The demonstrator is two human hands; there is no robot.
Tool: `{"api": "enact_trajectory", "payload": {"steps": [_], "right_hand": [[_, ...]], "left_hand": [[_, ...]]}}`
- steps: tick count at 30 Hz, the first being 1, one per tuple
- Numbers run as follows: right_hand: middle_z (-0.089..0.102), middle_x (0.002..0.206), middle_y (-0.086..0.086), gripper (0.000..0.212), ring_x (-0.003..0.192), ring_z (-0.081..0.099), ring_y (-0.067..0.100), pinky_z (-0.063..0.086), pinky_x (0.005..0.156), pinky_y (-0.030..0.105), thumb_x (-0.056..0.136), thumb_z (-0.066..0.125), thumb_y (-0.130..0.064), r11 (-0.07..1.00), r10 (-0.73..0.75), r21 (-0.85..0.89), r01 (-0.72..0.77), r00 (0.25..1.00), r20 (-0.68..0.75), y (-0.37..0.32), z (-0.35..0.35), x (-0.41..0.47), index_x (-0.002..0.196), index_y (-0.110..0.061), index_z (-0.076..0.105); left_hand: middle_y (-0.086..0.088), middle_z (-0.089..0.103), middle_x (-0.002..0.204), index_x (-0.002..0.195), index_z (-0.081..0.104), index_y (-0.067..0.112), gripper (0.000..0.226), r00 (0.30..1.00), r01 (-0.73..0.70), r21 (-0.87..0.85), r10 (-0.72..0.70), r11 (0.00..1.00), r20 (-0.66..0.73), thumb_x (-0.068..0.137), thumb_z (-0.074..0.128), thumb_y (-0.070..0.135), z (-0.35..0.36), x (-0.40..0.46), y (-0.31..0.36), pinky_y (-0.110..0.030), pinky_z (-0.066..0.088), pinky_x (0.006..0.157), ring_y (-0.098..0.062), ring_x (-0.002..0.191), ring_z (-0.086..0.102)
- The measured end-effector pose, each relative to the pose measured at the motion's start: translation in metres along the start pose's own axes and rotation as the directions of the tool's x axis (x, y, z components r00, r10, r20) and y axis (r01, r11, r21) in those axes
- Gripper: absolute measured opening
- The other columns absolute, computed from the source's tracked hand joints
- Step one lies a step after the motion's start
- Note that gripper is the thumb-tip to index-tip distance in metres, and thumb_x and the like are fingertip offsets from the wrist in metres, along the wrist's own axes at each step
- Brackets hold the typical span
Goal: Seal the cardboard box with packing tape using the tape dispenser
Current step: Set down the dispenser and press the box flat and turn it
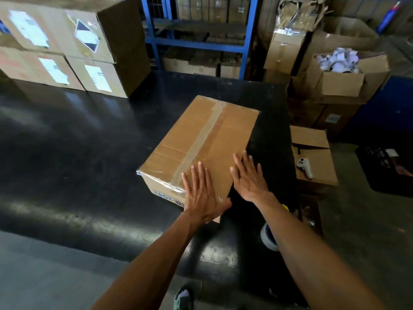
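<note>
A brown cardboard box [214, 130] lies on the black table [78, 153], its flaps closed. A strip of clear packing tape [205, 139] runs along the top seam and folds over the near edge. My left hand [201, 193] lies flat on the box's near corner, fingers spread, on the end of the tape. My right hand [248, 175] presses flat on the box's right edge, fingers apart. The tape dispenser [269, 237], with a roll of tape and a yellow part, lies on the table under my right forearm, mostly hidden.
Stacked labelled cartons [67, 52] stand at the table's back left. A blue shelf frame [201, 41] is behind. To the right, a small box [312, 153] carries a white controller [304, 167], and an open box [348, 72] holds white items.
</note>
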State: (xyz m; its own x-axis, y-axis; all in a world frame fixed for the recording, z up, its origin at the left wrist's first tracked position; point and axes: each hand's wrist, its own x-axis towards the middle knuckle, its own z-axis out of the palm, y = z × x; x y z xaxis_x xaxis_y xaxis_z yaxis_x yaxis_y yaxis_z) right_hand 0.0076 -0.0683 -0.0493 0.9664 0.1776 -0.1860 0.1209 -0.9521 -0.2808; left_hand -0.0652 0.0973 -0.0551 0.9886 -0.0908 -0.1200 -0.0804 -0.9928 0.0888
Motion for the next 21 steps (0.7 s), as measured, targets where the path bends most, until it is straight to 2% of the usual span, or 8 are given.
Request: {"api": "enact_trajectory", "payload": {"steps": [4,7,11,14,16,18,20,21], "right_hand": [[-0.012,0.164,0.003,0.062,0.149,-0.014,0.022,-0.008,0.119,0.049,0.101,0.004,-0.051,0.991,-0.012,-0.137,0.001,0.996,-0.085,-0.011,0.001,-0.001,0.156,-0.024,-0.002],[0.001,0.165,0.006,0.067,0.150,-0.008,0.021,-0.006,0.120,0.047,0.100,0.008,-0.051,0.990,-0.046,-0.136,0.032,0.994,-0.097,-0.029,0.001,-0.005,0.156,-0.013,0.008],[0.035,0.153,0.022,0.078,0.145,0.026,0.033,0.015,0.119,0.048,0.096,0.020,-0.058,0.994,-0.088,-0.085,0.071,0.971,-0.223,-0.056,0.020,-0.038,0.144,-0.001,0.043],[0.060,0.118,0.022,0.060,0.112,0.052,0.041,0.039,0.100,0.049,0.094,0.043,-0.055,0.983,-0.167,-0.135,0.125,0.910,-0.379,-0.072,0.030,-0.054,0.117,-0.004,0.065],[0.058,0.099,0.013,0.053,0.099,0.055,0.035,0.041,0.090,0.045,0.092,0.046,-0.058,0.989,-0.143,-0.085,0.117,0.891,-0.431,-0.072,0.016,-0.051,0.103,-0.014,0.071],[0.054,0.120,0.015,0.057,0.119,0.048,0.037,0.036,0.102,0.047,0.091,0.039,-0.066,1.000,-0.019,-0.024,0.011,0.940,-0.341,-0.061,-0.002,-0.040,0.120,-0.026,0.066],[0.020,0.157,0.019,0.071,0.145,0.013,0.038,0.011,0.117,0.051,0.089,0.029,-0.075,0.993,0.097,-0.044,-0.106,0.981,-0.166,-0.038,-0.014,-0.030,0.148,-0.036,0.035],[0.002,0.163,0.016,0.078,0.148,-0.003,0.036,0.000,0.118,0.052,0.087,0.023,-0.079,0.989,0.132,-0.054,-0.136,0.989,-0.070,-0.028,-0.016,-0.025,0.153,-0.039,0.020]], "left_hand": [[-0.023,-0.018,0.163,0.156,-0.009,-0.001,0.125,0.996,-0.036,0.021,0.035,0.999,0.076,0.073,0.011,0.091,-0.007,0.003,-0.021,-0.067,-0.004,0.117,-0.041,0.150,-0.020],[-0.022,-0.025,0.160,0.154,-0.016,-0.001,0.129,0.983,-0.143,0.048,0.136,0.989,0.127,0.070,-0.001,0.095,-0.017,0.006,-0.050,-0.067,-0.003,0.118,-0.041,0.149,-0.022],[-0.014,-0.030,0.161,0.155,-0.023,0.009,0.128,0.928,-0.323,0.059,0.303,0.945,0.217,0.076,0.039,0.089,-0.035,0.012,-0.112,-0.061,-0.009,0.120,-0.033,0.147,-0.029],[-0.002,-0.024,0.165,0.158,-0.015,0.018,0.131,0.902,-0.340,-0.012,0.329,0.940,0.280,0.069,0.062,0.076,-0.052,0.018,-0.139,-0.057,-0.014,0.120,-0.026,0.149,-0.027],[-0.001,-0.024,0.165,0.157,-0.013,0.020,0.132,0.908,-0.290,-0.017,0.280,0.957,0.313,0.067,0.065,0.076,-0.054,0.020,-0.137,-0.060,-0.016,0.118,-0.029,0.149,-0.028],[-0.006,-0.029,0.163,0.157,-0.014,0.019,0.141,0.936,-0.179,-0.058,0.188,0.982,0.297,0.060,0.057,0.093,-0.049,0.019,-0.125,-0.063,-0.021,0.113,-0.035,0.147,-0.030],[-0.008,-0.036,0.159,0.156,-0.020,0.020,0.146,0.955,-0.117,-0.084,0.136,0.990,0.264,0.053,0.041,0.103,-0.039,0.016,-0.115,-0.065,-0.024,0.110,-0.038,0.144,-0.034],[-0.010,-0.040,0.156,0.155,-0.025,0.022,0.141,0.957,-0.126,-0.078,0.142,0.989,0.253,0.058,0.038,0.103,-0.035,0.016,-0.113,-0.067,-0.023,0.110,-0.039,0.142,-0.037]]}}
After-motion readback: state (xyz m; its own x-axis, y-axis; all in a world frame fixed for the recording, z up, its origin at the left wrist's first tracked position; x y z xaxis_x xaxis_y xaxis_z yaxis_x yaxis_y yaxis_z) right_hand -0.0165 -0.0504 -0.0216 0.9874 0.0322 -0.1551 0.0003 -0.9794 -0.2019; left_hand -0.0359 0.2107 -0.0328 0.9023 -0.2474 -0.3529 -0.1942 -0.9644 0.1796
